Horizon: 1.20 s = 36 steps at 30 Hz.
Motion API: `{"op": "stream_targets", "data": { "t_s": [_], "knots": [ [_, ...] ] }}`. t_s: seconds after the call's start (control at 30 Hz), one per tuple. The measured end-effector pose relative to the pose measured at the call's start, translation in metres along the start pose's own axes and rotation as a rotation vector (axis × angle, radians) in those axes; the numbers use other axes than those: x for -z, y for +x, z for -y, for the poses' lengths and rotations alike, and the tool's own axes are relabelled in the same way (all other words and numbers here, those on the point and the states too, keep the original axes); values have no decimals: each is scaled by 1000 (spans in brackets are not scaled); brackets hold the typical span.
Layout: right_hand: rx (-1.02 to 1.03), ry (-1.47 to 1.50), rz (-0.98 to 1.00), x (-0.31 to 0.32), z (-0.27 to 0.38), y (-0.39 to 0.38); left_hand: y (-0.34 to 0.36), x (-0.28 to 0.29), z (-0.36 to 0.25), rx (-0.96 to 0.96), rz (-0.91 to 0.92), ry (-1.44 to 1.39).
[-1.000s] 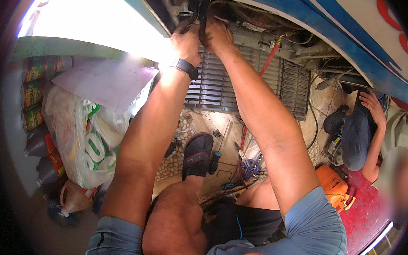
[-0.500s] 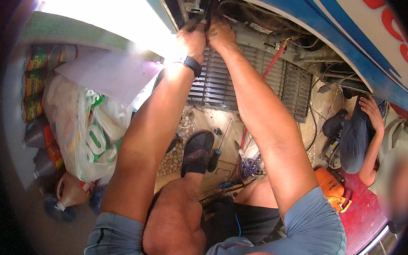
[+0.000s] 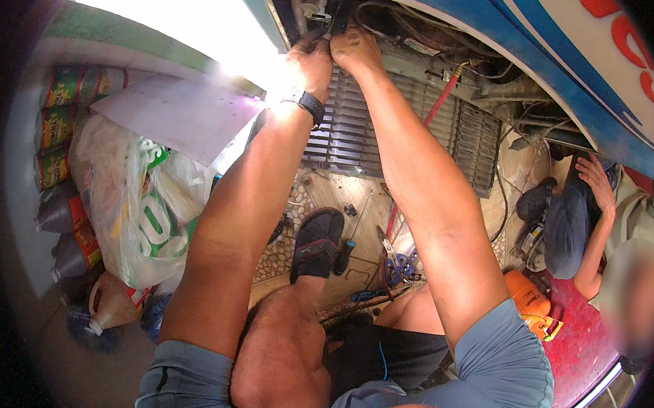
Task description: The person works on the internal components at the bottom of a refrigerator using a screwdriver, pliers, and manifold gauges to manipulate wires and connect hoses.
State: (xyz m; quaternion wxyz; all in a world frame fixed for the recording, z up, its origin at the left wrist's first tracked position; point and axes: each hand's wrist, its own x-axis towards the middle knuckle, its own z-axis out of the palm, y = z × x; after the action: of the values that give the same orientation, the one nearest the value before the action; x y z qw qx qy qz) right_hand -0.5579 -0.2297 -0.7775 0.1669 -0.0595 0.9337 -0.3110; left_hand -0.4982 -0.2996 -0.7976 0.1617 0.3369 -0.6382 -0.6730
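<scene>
Both my arms reach up into the dark open compartment (image 3: 393,24) under a blue-edged appliance. My left hand (image 3: 310,57), with a black band on its wrist, and my right hand (image 3: 357,48) are pressed close together there, fingers curled among wires and pipes. What they grip is hidden by the fingers and the shadow. Just below the hands is a grey finned coil grille (image 3: 418,128), with a red tube (image 3: 449,85) running across it.
My sandalled foot (image 3: 316,241) rests on the tiled floor beside a screwdriver (image 3: 348,249) and blue-handled pliers (image 3: 397,269). Another person (image 3: 578,215) sits at the right by an orange tool (image 3: 530,304). Left: a plastic bag (image 3: 137,210), stacked cans (image 3: 64,119), bottles (image 3: 67,222), a jug (image 3: 111,304).
My hands stay together at the same spot in the compartment, with only small shifts. The other person's raised hand has dropped a little.
</scene>
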Motion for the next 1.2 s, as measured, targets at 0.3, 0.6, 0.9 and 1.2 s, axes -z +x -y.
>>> {"op": "stream_targets", "data": {
  "t_s": [0.3, 0.6, 0.9, 1.2],
  "knots": [
    [102, -81, -101, -14, -8, 2, 7, -7, 15, 38, -14, -204],
    [117, -180, -87, -10, -6, -4, 11, -1, 22, 45, 42, -266],
    [176, -195, -75, -1, -7, -6, 7, -1, 17, 52, 17, -241],
    [37, -393, 47, 6, 4, -3, 7, -7, 18, 88, 65, -355]
  ]
}}
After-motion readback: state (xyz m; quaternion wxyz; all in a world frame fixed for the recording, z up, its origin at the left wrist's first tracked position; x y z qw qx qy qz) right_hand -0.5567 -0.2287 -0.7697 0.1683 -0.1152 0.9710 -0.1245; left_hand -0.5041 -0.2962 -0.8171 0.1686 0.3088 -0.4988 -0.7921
